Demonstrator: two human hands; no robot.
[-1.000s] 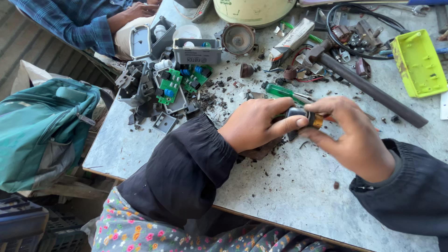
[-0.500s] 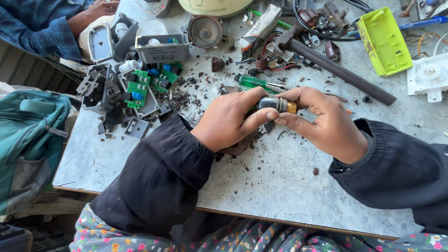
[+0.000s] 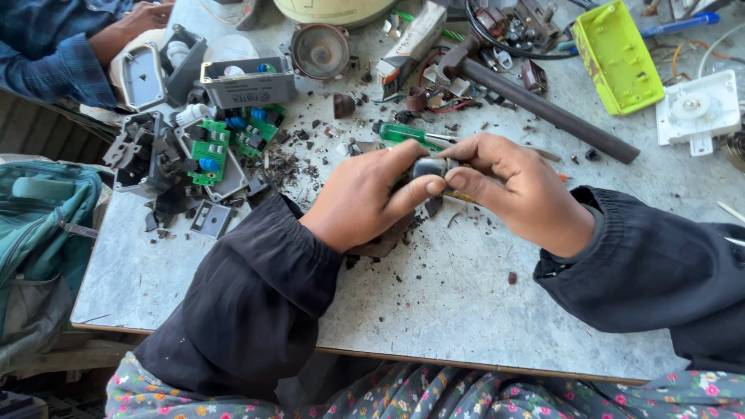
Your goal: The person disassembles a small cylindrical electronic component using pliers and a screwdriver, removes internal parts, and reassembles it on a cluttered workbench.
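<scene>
Both hands pinch small dark part (image 3: pixel 429 166): left hand (image 3: pixel 365 198) thumb and fingers closed on it, right hand (image 3: pixel 516 186) fingertips clamped opposite. Green-handled screwdriver (image 3: pixel 403 133) just behind.

Can't really make out the small dark part (image 3: pixel 429 166), it's mostly buried between the left hand (image 3: pixel 365 198) and right hand (image 3: pixel 518 186). The pale round casing (image 3: pixel 334 9) gets chopped by the top edge. The teal bag (image 3: pixel 39 233) runs off the left side. Another person's hand (image 3: pixel 143 15) is cut off too.
</scene>
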